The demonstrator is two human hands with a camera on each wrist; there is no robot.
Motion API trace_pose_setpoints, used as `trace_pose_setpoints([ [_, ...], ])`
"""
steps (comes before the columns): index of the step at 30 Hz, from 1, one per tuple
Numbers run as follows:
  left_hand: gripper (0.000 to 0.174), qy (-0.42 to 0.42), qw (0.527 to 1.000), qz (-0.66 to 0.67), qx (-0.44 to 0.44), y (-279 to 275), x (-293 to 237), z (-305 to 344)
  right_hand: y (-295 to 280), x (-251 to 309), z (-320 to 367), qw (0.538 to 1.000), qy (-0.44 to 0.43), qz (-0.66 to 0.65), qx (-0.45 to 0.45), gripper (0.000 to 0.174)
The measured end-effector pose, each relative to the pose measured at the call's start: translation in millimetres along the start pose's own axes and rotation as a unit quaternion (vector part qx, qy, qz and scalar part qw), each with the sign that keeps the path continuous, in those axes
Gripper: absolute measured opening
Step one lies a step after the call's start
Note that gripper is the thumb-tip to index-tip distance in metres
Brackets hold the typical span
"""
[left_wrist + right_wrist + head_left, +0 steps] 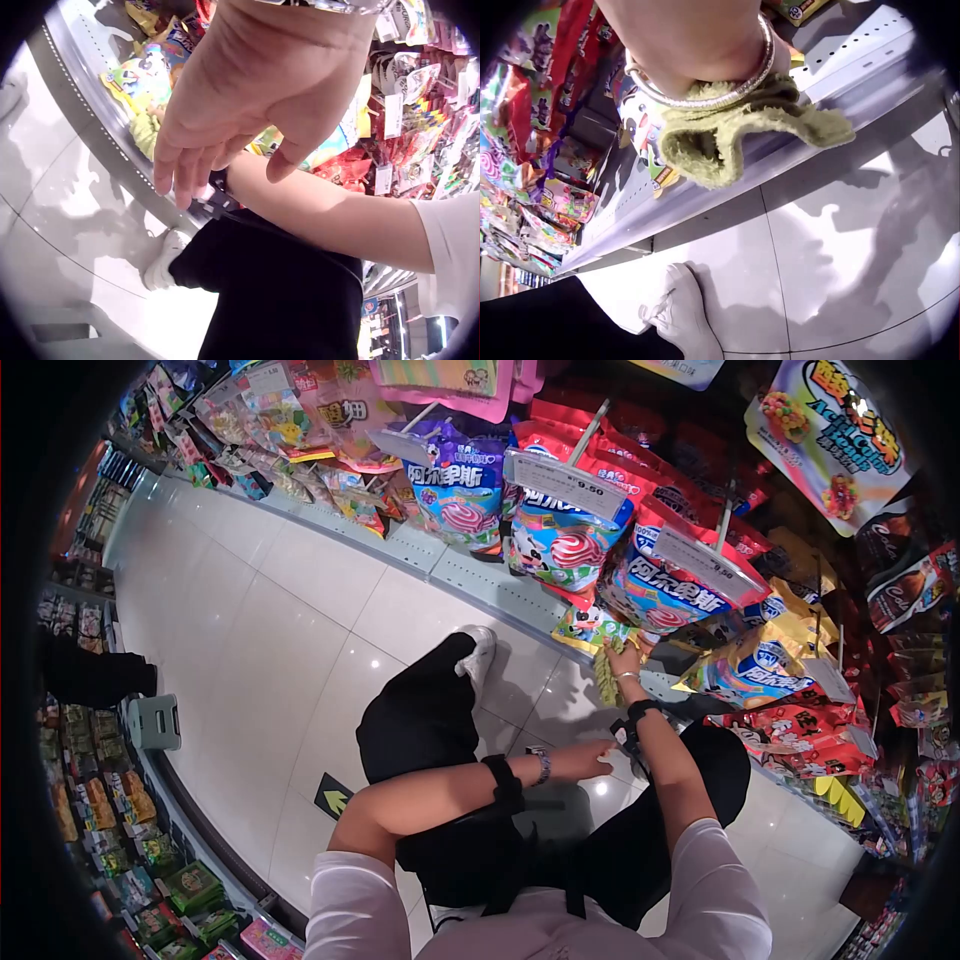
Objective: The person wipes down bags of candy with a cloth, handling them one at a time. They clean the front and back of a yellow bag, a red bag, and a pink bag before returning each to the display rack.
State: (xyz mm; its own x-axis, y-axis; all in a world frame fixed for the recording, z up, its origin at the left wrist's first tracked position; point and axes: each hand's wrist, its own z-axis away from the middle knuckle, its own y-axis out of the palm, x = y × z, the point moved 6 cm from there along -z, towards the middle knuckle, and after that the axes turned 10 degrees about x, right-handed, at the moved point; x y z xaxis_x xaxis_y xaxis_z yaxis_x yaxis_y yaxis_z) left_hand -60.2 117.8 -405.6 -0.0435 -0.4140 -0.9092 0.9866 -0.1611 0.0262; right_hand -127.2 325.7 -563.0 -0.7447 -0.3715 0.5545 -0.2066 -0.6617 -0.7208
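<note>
My right hand [623, 658] reaches to the lowest shelf and grips a fuzzy yellow-green cloth [605, 678]. In the right wrist view the folded cloth [705, 150] hangs below the bracelet, over the shelf edge, and the fingers are mostly hidden. Beside it lies a yellow candy bag with a cow picture [585, 624], also seen in the left wrist view as a colourful bag [146, 79]. My left hand [582, 760] hangs in the air near the right forearm, holding nothing. Its fingers [184, 169] are extended and relaxed in the left wrist view.
Candy bags [570, 545] hang on hooks with price tags above the right hand. The perforated metal shelf [400, 545] runs along the tiled floor [290, 600]. A grey-green stool [155, 722] stands at the left, near another person's dark-clothed leg [100, 675]. Packed shelves line the far left.
</note>
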Motion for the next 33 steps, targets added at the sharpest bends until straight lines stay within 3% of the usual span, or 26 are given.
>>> trace_pose_setpoints([
  [4,0.048,-0.070,0.998,-0.002,0.002,-24.9,14.3,28.3,2.8,-4.4,13.4,0.999,-0.033,-0.030,-0.025,0.064],
  [6,0.043,-0.069,0.989,-0.128,0.000,-42.6,53.9,23.0,6.8,-7.0,32.0,0.997,-0.035,-0.048,-0.049,0.065],
  [7,0.038,-0.120,0.986,-0.111,-0.012,-59.4,61.1,25.8,5.5,-10.4,39.8,0.995,-0.040,-0.057,-0.073,0.065],
  [8,0.035,-0.169,0.981,-0.093,-0.026,-77.5,67.6,28.9,4.8,-10.4,47.7,0.998,-0.018,-0.054,-0.041,0.066],
  [9,0.031,-0.120,0.965,-0.222,-0.066,-99.2,112.2,11.9,2.3,-13.6,53.7,0.997,-0.012,-0.054,-0.046,0.066],
  [11,0.024,-0.218,0.887,-0.381,-0.143,-149.3,180.3,4.3,-4.7,-13.0,63.1,0.993,-0.091,-0.057,-0.042,0.068],
  [12,0.026,-0.359,0.839,-0.367,-0.180,-163.7,132.6,37.6,-7.7,-20.1,65.3,0.993,-0.094,-0.055,-0.037,0.067],
  [13,0.027,-0.474,0.762,-0.422,-0.127,-178.9,161.2,39.9,-14.8,-26.2,68.1,0.993,-0.090,-0.056,-0.045,0.067],
  [14,0.030,-0.588,0.569,-0.549,-0.170,-191.0,177.2,49.7,-20.5,-31.6,69.3,0.994,-0.093,-0.056,-0.034,0.066],
  [15,0.035,-0.641,0.559,-0.518,-0.092,-187.4,186.7,60.6,-26.4,-35.3,68.9,0.994,-0.097,-0.055,-0.021,0.066],
  [16,0.038,-0.686,0.598,-0.410,-0.057,-195.8,251.1,68.0,-34.9,-38.5,67.8,0.994,-0.098,-0.040,-0.028,0.064],
  [17,0.037,-0.695,0.628,-0.350,0.011,-187.7,264.8,72.5,-39.1,-44.8,64.7,0.994,-0.095,-0.039,-0.028,0.064],
  [19,0.036,-0.681,0.654,-0.330,-0.002,-179.9,221.1,86.6,-39.6,-59.6,52.9,0.990,-0.065,-0.122,0.008,0.058],
  [20,0.036,-0.681,0.652,-0.333,0.001,-180.7,223.9,88.2,-36.5,-64.8,46.4,0.988,-0.092,-0.121,0.001,0.058],
  [22,0.035,-0.626,0.728,-0.273,-0.062,-186.4,233.6,88.7,-30.9,-63.2,39.3,0.984,-0.118,-0.130,-0.011,0.058],
  [23,0.035,-0.627,0.727,-0.275,-0.057,-188.2,239.7,89.5,-27.2,-62.0,39.3,0.980,-0.145,-0.135,-0.019,0.057],
  [24,0.035,-0.628,0.732,-0.254,-0.075,-191.9,246.5,89.1,-23.0,-59.1,41.4,0.976,-0.091,-0.193,0.032,0.056],
  [29,0.033,-0.627,0.724,-0.265,-0.112,-198.1,227.0,90.4,-1.8,-51.9,38.1,0.977,-0.129,-0.166,0.016,0.056],
  [33,0.033,-0.642,0.724,-0.233,-0.098,-204.0,257.3,84.1,3.0,-34.0,39.1,0.968,-0.086,-0.225,0.075,0.055],
])
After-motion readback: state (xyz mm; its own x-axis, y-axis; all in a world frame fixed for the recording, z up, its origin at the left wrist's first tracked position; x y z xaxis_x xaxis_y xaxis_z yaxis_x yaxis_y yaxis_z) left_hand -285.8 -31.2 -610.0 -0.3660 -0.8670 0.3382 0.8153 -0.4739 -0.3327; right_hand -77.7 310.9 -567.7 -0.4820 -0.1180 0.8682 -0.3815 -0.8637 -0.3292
